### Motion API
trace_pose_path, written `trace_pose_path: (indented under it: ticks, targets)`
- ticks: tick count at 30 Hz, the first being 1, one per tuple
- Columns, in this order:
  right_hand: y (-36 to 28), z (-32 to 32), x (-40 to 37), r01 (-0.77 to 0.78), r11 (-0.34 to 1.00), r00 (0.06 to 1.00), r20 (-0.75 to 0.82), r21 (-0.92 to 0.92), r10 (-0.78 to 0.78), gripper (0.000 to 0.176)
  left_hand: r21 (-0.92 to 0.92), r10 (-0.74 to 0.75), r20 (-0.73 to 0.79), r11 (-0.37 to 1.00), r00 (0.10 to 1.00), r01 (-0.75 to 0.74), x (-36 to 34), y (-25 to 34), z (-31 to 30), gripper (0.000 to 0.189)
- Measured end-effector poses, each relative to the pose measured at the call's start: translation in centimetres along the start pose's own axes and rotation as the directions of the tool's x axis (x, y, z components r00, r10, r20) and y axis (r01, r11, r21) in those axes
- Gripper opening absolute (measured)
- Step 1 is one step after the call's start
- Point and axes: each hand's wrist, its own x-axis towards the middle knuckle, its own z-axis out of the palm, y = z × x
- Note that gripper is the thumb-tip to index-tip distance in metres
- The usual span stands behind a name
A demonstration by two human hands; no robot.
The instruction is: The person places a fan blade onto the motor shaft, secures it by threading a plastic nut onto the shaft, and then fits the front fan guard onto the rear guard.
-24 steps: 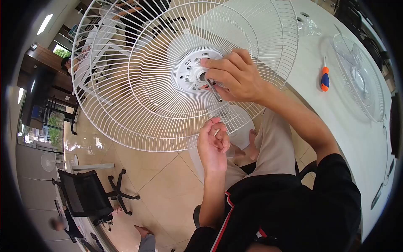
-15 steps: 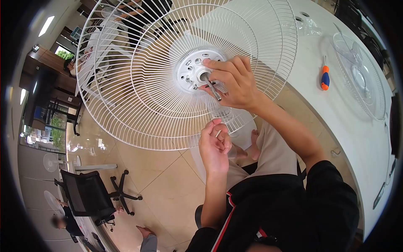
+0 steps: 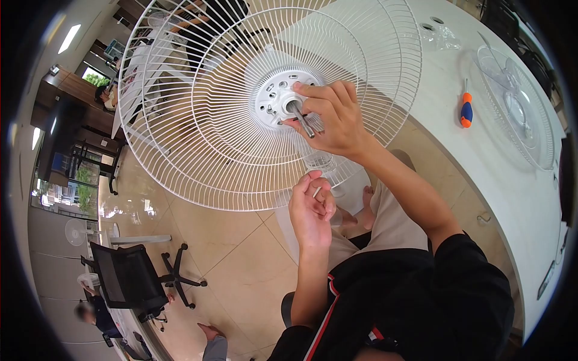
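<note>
A large white wire fan guard (image 3: 241, 180) faces me, its white round hub plate (image 3: 269, 96) in the middle. From the hub's centre a metal shaft (image 3: 305, 124) sticks out toward me. My right hand (image 3: 340, 120) has its thumb and fingers closed around a white plastic nut (image 3: 289, 106) at the base of this shaft. Below the guard, my left hand (image 3: 312, 207) is palm up with curled fingers. A short thin white pin (image 3: 316, 192) shows between those fingers. Part of the nut is hidden behind my right fingers.
On the white table (image 3: 457, 162) to the right lie an orange and blue screwdriver (image 3: 466, 110), a clear fan blade with another guard (image 3: 518, 111), and a plastic bag (image 3: 447, 39). An office chair (image 3: 129, 274) stands lower left. Other people sit at tables on the left.
The view has shifted slightly, and the guard's outline appears a little tilted. My right fingers have moved slightly around the nut. My left hand still has the white pin.
</note>
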Motion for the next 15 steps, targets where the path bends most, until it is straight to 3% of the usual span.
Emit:
trace_pose_path:
  ticks: [15]
  targets:
    - [-1.9, 1.1, -0.4, -0.145, 0.989, 0.984, -0.096, 0.029, 0.147, 0.051, 0.012, 0.013, 0.007, 1.000, 1.000, -0.013, -1.3, -0.1, 0.2, 0.028]
